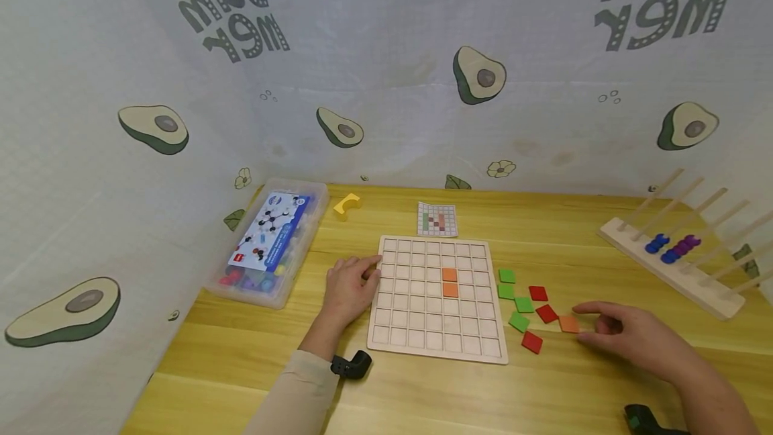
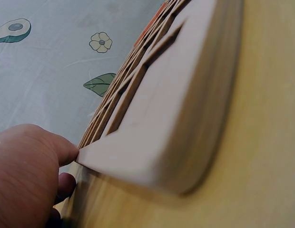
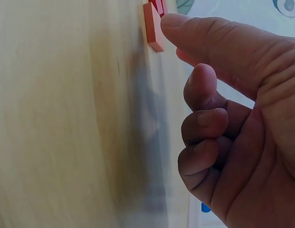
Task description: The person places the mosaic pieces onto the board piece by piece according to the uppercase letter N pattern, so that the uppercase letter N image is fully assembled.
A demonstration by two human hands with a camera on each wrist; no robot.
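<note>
A pale wooden grid board [image 1: 435, 351] lies on the table with two orange square tiles [image 1: 449, 282] in its cells. My left hand [image 1: 351, 287] rests at the board's left side; in the left wrist view a fingertip touches the board's edge [image 2: 123, 164]. To the right of the board, my right hand [image 1: 631, 337] is beside a loose orange tile [image 1: 568, 323], with thumb and forefinger apart near its right side. In the right wrist view the thumb tip is close to that orange tile [image 3: 153, 27], and the other fingers are curled.
Several green tiles [image 1: 519, 321] and three red tiles [image 1: 547, 314] lie right of the board. Behind it is a small pattern card [image 1: 437, 220]. A lidded plastic box [image 1: 272, 240] and a yellow arched block [image 1: 347, 205] stand left; a pegged bead rack [image 1: 670, 267] stands right.
</note>
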